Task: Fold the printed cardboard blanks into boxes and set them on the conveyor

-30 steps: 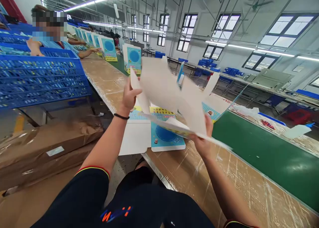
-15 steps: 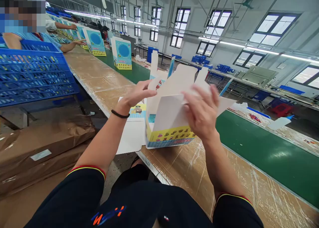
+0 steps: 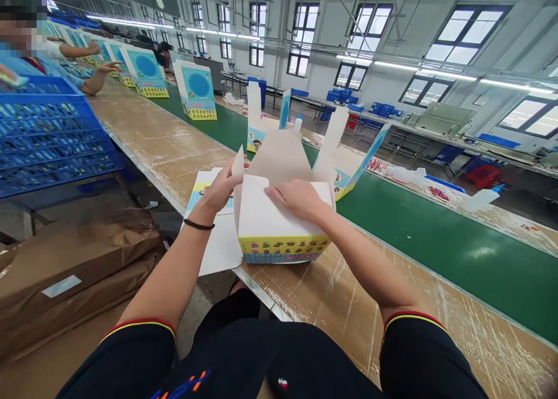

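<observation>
An open carton [image 3: 284, 249] stands before me on the brown-covered bench, its lower front printed yellow and blue. Its white front panel [image 3: 257, 213] leans away from me over the opening, and a pale back flap [image 3: 281, 152] rises behind. At the carton's upper left corner, my left hand [image 3: 221, 188] is closed on a small white side flap [image 3: 238, 161], with some fingers hidden behind it. Across the white panel lies my right hand [image 3: 299, 198], palm down and pointing left, pressing on it. Some of its fingertips are hard to see.
Flat printed card [image 3: 218, 242] lies left of the carton, over the bench edge. Behind runs a green conveyor [image 3: 418, 265] carrying open cartons and upright display boxes [image 3: 198, 91]. A blue crate [image 3: 52, 137] stands left, near a person's arm [image 3: 98, 79]. Brown-wrapped stacks [image 3: 78, 265] lie below.
My right hand has come from the carton's right side onto the white panel, which now tilts further back. The carton has turned to face me more squarely. The left hand stays at the left corner.
</observation>
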The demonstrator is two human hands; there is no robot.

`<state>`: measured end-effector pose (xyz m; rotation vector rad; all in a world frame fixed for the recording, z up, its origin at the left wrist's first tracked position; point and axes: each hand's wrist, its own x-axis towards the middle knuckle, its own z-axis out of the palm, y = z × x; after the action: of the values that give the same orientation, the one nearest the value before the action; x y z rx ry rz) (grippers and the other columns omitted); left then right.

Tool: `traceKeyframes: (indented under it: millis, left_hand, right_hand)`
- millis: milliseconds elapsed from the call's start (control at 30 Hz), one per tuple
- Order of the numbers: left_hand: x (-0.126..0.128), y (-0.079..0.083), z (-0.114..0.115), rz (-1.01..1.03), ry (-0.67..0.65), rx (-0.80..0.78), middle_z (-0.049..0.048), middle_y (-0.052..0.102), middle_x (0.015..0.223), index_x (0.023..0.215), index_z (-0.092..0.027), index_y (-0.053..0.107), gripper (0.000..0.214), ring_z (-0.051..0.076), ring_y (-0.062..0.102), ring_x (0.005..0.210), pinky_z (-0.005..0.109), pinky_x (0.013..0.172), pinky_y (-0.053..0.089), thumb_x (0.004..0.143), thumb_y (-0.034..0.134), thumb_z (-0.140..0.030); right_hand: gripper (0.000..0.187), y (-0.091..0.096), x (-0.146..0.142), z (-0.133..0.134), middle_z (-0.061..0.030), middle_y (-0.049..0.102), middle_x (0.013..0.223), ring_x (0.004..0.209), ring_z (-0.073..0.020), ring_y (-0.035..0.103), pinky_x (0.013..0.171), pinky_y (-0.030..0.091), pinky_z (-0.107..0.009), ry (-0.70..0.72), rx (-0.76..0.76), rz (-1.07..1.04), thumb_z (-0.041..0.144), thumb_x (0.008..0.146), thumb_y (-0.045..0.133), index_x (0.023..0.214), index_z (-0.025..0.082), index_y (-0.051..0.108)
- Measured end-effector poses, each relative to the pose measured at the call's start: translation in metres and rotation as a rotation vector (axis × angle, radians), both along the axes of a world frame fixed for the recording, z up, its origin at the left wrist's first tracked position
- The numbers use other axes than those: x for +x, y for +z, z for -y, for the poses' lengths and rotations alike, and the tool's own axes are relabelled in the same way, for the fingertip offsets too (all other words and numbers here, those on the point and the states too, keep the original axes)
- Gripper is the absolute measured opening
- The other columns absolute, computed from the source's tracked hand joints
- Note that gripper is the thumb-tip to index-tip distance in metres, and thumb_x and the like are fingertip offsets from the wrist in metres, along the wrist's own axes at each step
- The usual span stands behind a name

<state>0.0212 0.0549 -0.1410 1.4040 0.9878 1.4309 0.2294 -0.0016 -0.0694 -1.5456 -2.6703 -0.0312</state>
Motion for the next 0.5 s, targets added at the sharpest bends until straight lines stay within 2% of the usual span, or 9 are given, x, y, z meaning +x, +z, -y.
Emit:
traceKeyframes:
  millis: [100,167,200,267,367,433,500]
  left_hand:
    - [0.003,0.002,0.006,0.095,-0.197,0.011,0.0128,0.074,0.112,0.117,-0.024,0.07,0.091,0.035,0.07,0.108,0.045,0.086,0.06,0.057,0.069,-0.092]
    - [0.011,0.002,0.007,0.115,-0.227,-0.028,0.0145,0.075,0.111,0.116,-0.023,0.069,0.092,0.036,0.07,0.112,0.048,0.089,0.06,0.062,0.061,-0.098]
    - [0.016,0.002,0.005,0.095,-0.203,-0.065,0.0141,0.075,0.112,0.117,-0.022,0.068,0.088,0.036,0.07,0.113,0.048,0.091,0.06,0.066,0.065,-0.093]
    - [0.027,0.001,0.001,-0.007,-0.116,-0.147,0.0125,0.075,0.116,0.121,-0.022,0.063,0.076,0.033,0.07,0.114,0.046,0.093,0.06,0.068,0.08,-0.075]
    - [0.035,0.001,-0.008,-0.2,0.024,-0.224,0.013,0.071,0.126,0.122,-0.021,0.057,0.077,0.032,0.068,0.119,0.044,0.097,0.059,0.059,0.095,-0.043]
    - [0.034,0.0,-0.012,-0.245,0.058,-0.25,0.0124,0.07,0.125,0.118,-0.022,0.055,0.075,0.032,0.068,0.119,0.044,0.096,0.06,0.056,0.096,-0.032]
    - [0.03,-0.001,-0.014,-0.22,0.046,-0.256,0.01,0.071,0.12,0.113,-0.024,0.053,0.072,0.032,0.069,0.116,0.044,0.093,0.061,0.055,0.095,-0.027]
  right_hand:
    - [0.06,-0.013,0.002,-0.01,-0.0167,0.08,0.111,0.102,-0.0296,0.075,0.074,0.045,-0.036,-0.035,-0.173,0.063,0.047,0.114,0.031,0.105,0.016,0.082]
    - [0.057,-0.018,0.002,-0.015,-0.0166,0.08,0.116,0.106,-0.0311,0.075,0.077,0.048,-0.036,0.021,-0.223,0.08,0.046,0.114,0.033,0.111,0.017,0.082]
    - [0.056,-0.019,0.002,-0.017,-0.0164,0.08,0.117,0.107,-0.0316,0.075,0.078,0.049,-0.037,0.046,-0.227,0.083,0.044,0.114,0.033,0.113,0.017,0.081]
    - [0.056,-0.021,0.0,-0.019,-0.0161,0.08,0.116,0.104,-0.0315,0.076,0.079,0.051,-0.038,0.07,-0.211,0.081,0.043,0.114,0.032,0.114,0.018,0.081]
    - [0.056,-0.024,-0.001,-0.017,-0.016,0.081,0.111,0.099,-0.03,0.076,0.081,0.052,-0.038,0.055,-0.136,0.077,0.044,0.114,0.033,0.109,0.019,0.082]
    - [0.047,-0.025,0.009,-0.013,-0.0172,0.08,0.107,0.1,-0.0308,0.074,0.087,0.053,-0.041,0.061,0.006,0.038,0.043,0.111,0.044,0.101,0.018,0.083]
    - [0.033,-0.023,0.033,-0.012,-0.0174,0.079,0.108,0.107,-0.0321,0.072,0.097,0.053,-0.045,0.115,0.219,-0.114,0.036,0.106,0.056,0.1,0.018,0.082]
